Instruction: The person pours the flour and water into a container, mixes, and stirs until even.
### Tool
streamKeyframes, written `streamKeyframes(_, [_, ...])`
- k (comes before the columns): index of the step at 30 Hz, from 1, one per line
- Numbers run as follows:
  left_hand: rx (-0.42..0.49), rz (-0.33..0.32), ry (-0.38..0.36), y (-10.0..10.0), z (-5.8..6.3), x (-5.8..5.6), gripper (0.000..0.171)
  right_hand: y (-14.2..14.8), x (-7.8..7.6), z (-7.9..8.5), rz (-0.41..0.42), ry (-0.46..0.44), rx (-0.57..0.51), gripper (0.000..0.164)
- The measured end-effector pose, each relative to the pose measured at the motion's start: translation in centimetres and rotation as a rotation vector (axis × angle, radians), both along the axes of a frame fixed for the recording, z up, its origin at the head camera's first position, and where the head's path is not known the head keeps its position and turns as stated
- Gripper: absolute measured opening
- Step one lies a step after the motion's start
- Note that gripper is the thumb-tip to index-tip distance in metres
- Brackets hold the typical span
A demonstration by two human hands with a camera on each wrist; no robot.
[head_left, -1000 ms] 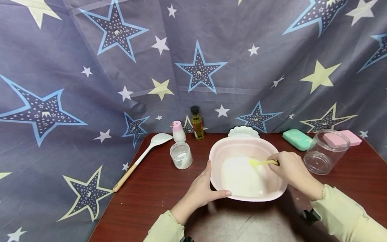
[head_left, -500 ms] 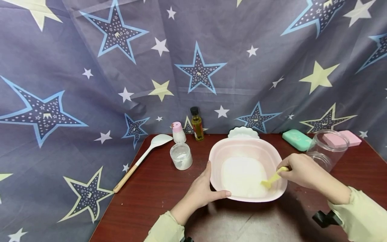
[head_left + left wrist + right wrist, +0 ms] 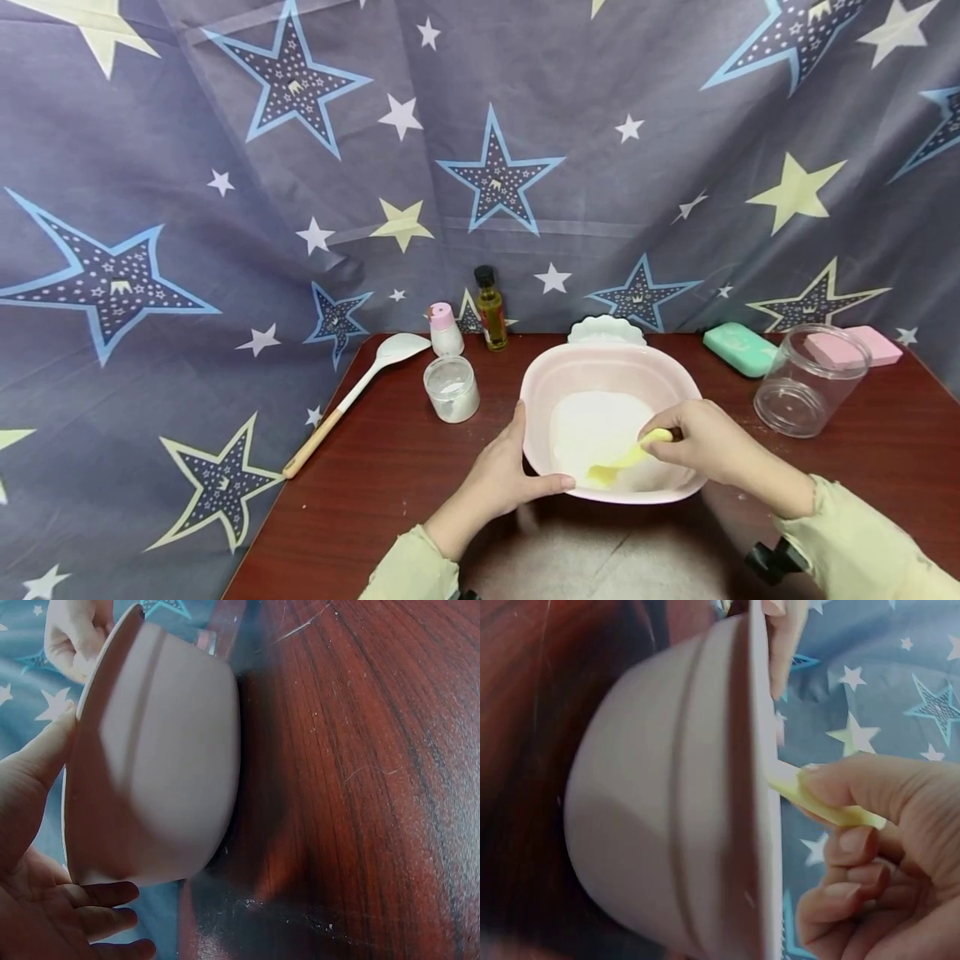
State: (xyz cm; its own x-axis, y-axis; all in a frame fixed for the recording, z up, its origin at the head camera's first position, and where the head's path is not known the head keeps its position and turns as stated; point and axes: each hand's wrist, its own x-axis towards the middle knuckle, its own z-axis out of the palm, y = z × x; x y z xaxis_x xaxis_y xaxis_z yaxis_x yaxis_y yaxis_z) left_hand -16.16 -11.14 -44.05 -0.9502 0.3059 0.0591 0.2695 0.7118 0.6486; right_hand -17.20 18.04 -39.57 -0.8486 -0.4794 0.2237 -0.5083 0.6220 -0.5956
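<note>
A pale pink basin (image 3: pixel 540 379) with smooth white contents (image 3: pixel 592 421) in its bottom stands on the table. My left hand (image 3: pixel 498 467) holds its near left side, thumb at the front rim and fingers along the outer wall. My right hand (image 3: pixel 701 442) pinches the handle of a small yellow spatula (image 3: pixel 626 458) over the right side of the basin. The spatula's wide end reaches into the white contents near the front wall. In the right wrist view the basin wall hides that end, while the yellow handle (image 3: pixel 802 791) shows between thumb and fingers.
Left of the basin are a white ladle (image 3: pixel 341 408) with a wooden handle, a small clear jar (image 3: pixel 452 392), a pink-capped shaker (image 3: pixel 446 333) and an oil bottle (image 3: pixel 491 312). A scalloped white dish (image 3: pixel 606 328) sits behind. Rightward are a green block (image 3: pixel 741 348), a large clear jar (image 3: pixel 810 383) and a pink block (image 3: pixel 873 344).
My right hand moves the spatula from the basin's right middle to its near right corner, then leftward along the front. The left hand keeps its place on the basin.
</note>
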Motion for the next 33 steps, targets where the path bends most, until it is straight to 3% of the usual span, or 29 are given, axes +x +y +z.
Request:
streamKeyframes(7, [0.005,0.003,0.0,0.1,0.1,0.0,0.125,-2.8,-1.0,-1.6,0.016,0.072,-0.09,0.008])
streamKeyframes(17, [0.019,-0.015,0.016,0.0,0.1,0.1,0.124,-4.2,-2.5,-2.8,-0.13,0.179,-0.114,0.02])
streamKeyframes(24, [0.018,-0.012,0.019,0.1,0.0,0.2,0.124,-3.3,-3.1,-2.8,-0.274,0.213,0.004,0.013])
streamKeyframes(33, [0.006,-0.009,0.027,0.1,0.0,0.1,0.124,-1.0,-3.2,-2.0,-0.363,0.212,0.079,0.012])
